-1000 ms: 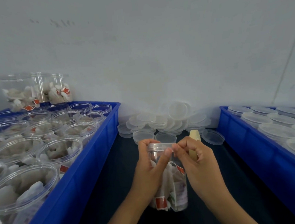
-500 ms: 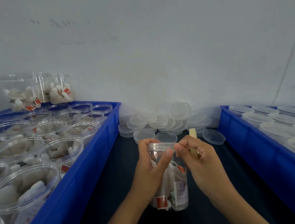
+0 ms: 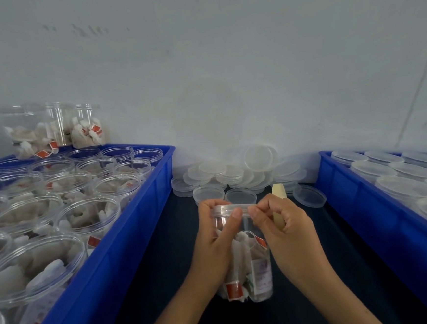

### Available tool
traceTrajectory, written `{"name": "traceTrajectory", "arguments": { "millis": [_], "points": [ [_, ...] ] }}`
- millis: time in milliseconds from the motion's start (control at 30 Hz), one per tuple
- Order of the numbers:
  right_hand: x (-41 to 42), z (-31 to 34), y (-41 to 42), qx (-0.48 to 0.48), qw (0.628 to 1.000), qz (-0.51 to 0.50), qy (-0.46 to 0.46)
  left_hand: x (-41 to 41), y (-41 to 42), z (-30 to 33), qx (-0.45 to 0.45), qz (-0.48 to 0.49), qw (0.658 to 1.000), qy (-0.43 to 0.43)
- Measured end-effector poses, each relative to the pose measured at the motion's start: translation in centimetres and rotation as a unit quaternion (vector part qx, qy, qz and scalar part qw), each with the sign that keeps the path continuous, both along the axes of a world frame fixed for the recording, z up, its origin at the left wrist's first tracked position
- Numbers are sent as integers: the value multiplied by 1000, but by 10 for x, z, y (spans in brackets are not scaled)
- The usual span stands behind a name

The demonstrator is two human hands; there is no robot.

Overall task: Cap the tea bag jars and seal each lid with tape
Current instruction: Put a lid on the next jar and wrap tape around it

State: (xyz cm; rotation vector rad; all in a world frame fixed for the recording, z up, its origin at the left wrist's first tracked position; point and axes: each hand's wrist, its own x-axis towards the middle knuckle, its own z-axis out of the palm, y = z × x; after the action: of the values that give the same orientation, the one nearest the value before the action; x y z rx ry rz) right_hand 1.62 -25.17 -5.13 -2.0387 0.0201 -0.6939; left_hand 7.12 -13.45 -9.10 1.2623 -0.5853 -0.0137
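A clear plastic jar (image 3: 248,258) stands upright on the dark counter (image 3: 162,242), midway between two blue crates. It is round and straight-walled, and through its wall show white tea bags with red tags, plus a pale printed label low on the right side. A clear lid (image 3: 230,208) sits on its mouth. The left hand (image 3: 217,240) wraps the jar's upper left side, fingers curled behind it and the thumb pressed on the lid's rim at the front. The right hand (image 3: 286,230) pinches at the same rim just right of that thumb, and its curled fingers also grip a cream-coloured tape roll (image 3: 278,195) that pokes up above the knuckles. The left crate (image 3: 127,245) holds open jars filled with tea bags; the right crate (image 3: 365,216) holds jars with lids on. A heap of loose clear lids (image 3: 234,175) lies on the counter against the wall behind the jar.
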Motion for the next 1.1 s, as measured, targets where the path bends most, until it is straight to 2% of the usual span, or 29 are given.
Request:
{"name": "traceTrajectory", "arguments": {
  "millis": [67, 133, 200, 367, 567, 667, 800, 933, 1100],
  "points": [
    [-1, 2, -6, -97, 995, -31, -3, 1, 1, -1, -7, -4, 1000, 6],
    [-4, 6, -13, -240, 968, -75, 12, 2, 2, -2, -13, -3, 1000, 12],
    [-6, 8, -21, -332, 937, -101, 30, 3, 2, -4, -8, 0, 1000, 8],
    [-8, 11, -34, -292, 951, -44, 94, 4, 0, -3, -3, 1, 1000, 5],
    [-8, 19, -40, -294, 940, -18, 171, 1, -1, -1, -5, 15, 1000, 4],
    [-9, 24, -43, -327, 925, -18, 194, 0, -2, -1, 2, 22, 1000, -9],
    [-6, 22, -48, -352, 917, -28, 185, 0, 0, -2, 13, 20, 1000, -16],
    [-2, 15, -47, -347, 924, 26, 155, 1, 4, -1, 13, -4, 1000, -7],
    [-2, 13, -42, -393, 913, -6, 111, 5, 7, -1, 71, 5, 996, -46]
  ]
}}
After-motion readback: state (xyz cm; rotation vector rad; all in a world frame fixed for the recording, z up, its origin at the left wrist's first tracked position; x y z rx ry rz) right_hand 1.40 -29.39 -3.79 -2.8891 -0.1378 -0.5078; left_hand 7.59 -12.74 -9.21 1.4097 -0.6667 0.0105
